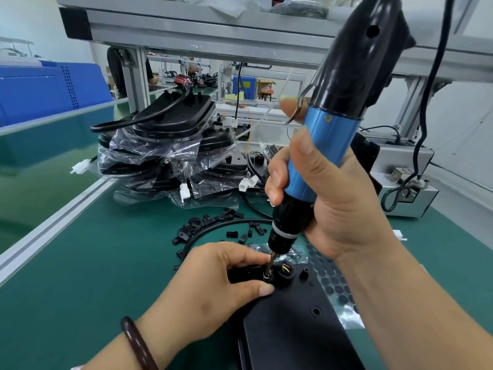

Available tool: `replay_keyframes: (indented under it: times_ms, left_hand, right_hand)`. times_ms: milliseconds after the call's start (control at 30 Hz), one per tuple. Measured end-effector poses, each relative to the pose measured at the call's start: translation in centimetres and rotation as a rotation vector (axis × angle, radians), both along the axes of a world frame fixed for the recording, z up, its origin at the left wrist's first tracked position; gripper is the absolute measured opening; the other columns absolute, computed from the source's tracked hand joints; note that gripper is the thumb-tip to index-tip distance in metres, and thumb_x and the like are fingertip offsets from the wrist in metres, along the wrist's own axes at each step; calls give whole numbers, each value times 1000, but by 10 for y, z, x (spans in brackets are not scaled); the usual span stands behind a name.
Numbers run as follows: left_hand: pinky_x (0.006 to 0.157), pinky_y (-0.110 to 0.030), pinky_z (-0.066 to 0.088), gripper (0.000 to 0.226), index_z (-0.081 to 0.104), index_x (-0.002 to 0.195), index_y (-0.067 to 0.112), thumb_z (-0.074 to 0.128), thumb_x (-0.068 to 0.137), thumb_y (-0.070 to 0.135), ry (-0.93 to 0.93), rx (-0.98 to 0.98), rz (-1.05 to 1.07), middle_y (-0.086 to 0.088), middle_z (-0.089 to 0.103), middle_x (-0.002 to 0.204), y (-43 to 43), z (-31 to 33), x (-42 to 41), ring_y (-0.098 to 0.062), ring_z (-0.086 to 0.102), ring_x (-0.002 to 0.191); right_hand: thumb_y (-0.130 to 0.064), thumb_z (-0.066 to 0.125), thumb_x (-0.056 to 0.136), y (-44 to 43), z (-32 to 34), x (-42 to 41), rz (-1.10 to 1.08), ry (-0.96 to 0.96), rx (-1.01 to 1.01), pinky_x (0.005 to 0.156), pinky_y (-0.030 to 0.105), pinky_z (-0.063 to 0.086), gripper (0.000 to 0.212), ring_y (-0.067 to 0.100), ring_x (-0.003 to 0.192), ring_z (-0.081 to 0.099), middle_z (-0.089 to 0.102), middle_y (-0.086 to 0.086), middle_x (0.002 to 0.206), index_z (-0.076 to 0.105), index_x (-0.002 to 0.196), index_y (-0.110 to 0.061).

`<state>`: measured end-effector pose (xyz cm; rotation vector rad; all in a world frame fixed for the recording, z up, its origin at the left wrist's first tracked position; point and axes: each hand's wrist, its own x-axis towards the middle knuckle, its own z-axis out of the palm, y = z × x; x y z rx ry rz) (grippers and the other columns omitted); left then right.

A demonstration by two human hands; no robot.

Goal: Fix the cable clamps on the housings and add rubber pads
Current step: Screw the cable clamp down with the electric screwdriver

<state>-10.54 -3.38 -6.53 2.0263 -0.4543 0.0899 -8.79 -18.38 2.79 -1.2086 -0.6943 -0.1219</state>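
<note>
Fingers (250, 259) of the left hand (213, 279) are pinching the small, probably light clamp (268, 279) by its sides on the rigid housing (293, 329) at the worktop's (106, 263) near edge; the right hand (333, 204) is gripping the driver (320, 156).

The right hand (333, 198) grips a blue-and-black electric screwdriver (328, 145), tilted, its bit down on a cable clamp (267, 276) at the top end of the near housing (293, 332) — the left hand (213, 284) pinches that clamp between thumb and forefinger. Behind them loose clamps (208, 225) lie scattered on the green desk (93, 263); a sheet of rubber pads (336, 288) lies just right of the housing, and bagged housings (170, 145) are stacked farther back.
</note>
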Motion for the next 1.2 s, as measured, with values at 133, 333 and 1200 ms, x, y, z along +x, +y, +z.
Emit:
replay_keyframes:
  times_ms: [133,333,1200]
  left_hand:
    - [91,-16,46,35,67,94,52,81,71,29,34,165,-109,30,67,97,7,10,7,12,60,95]
    - [74,-8,37,24,70,103,35,73,79,35,-86,474,-219,25,54,79,5,28,21,8,52,78]
    - [66,-4,34,11,67,86,27,71,81,36,-244,368,-188,19,52,80,8,11,10,2,52,73]
  right_hand:
    - [-44,73,68,1,-1,1,-18,9,-4,55,27,45,54,19,50,49,52,1,61,53,111,-18]
    - [-32,64,81,3,2,4,-54,16,-37,54,29,45,32,20,48,47,50,3,60,53,106,-15]
    - [-39,70,68,5,-1,2,106,-28,-25,51,27,43,50,17,47,45,48,2,62,50,104,-12]
